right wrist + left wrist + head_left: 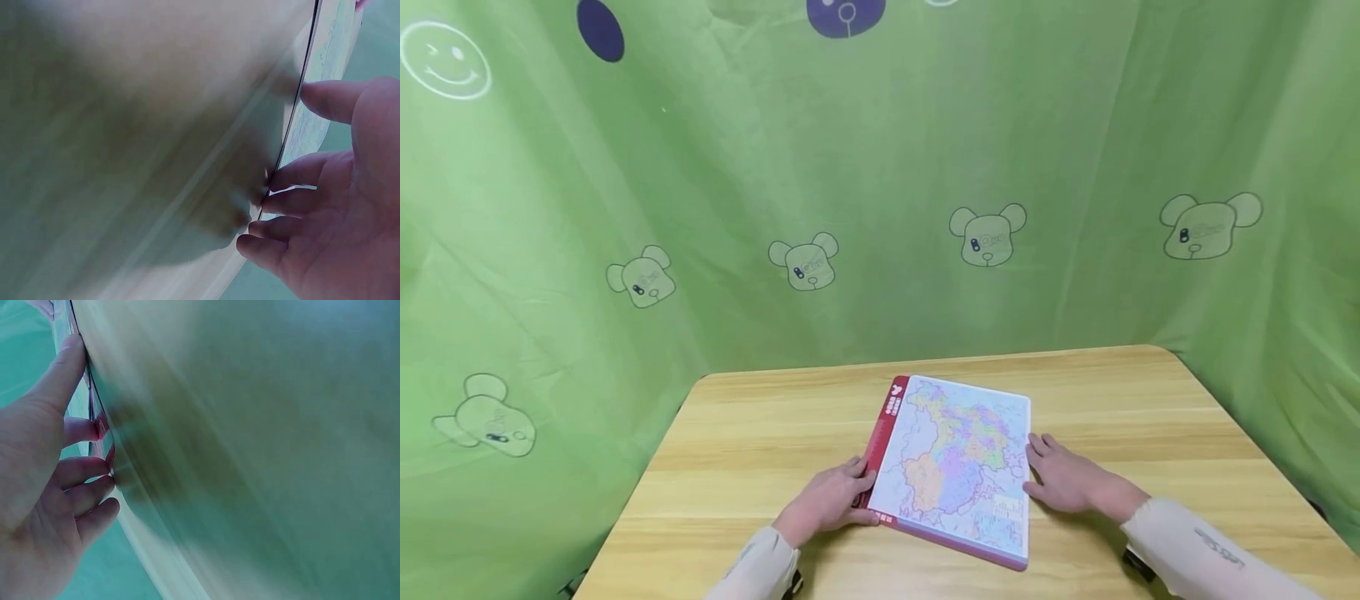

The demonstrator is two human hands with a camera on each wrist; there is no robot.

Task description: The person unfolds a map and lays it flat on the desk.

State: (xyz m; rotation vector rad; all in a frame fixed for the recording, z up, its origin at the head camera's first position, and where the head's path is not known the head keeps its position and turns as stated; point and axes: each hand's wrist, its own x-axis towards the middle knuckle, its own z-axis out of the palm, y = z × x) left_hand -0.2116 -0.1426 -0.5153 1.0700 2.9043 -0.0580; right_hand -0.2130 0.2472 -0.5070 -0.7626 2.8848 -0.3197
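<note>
A flat rectangular board printed with a coloured map [958, 454] lies on the table, turned at a slant. A red strip [883, 425] with white lettering runs down its left side. My left hand [831, 496] touches the lower left corner, thumb along the near edge and fingers at the red side. In the left wrist view, the left hand [47, 469] has its fingertips right at the thin edge. My right hand [1067, 475] rests at the board's right edge. The right wrist view shows the right hand [331, 194] with thumb and fingers spread along that edge.
The wood-grain table [760, 433] has rounded far corners. Behind it and on both sides hangs a green curtain [880, 167] with cartoon bear heads, close to the table's edges.
</note>
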